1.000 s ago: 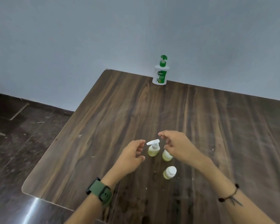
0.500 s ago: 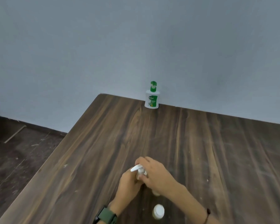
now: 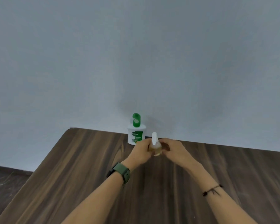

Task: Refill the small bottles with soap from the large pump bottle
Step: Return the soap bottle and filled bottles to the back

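Barely started: left hand grips a small bottle, right hand curls beside it (grip unclear), big pump bottle sits untouched.

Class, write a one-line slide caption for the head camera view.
Both hands, left and right, hold a small pump bottle above the wooden table, the large soap bottle standing behind.
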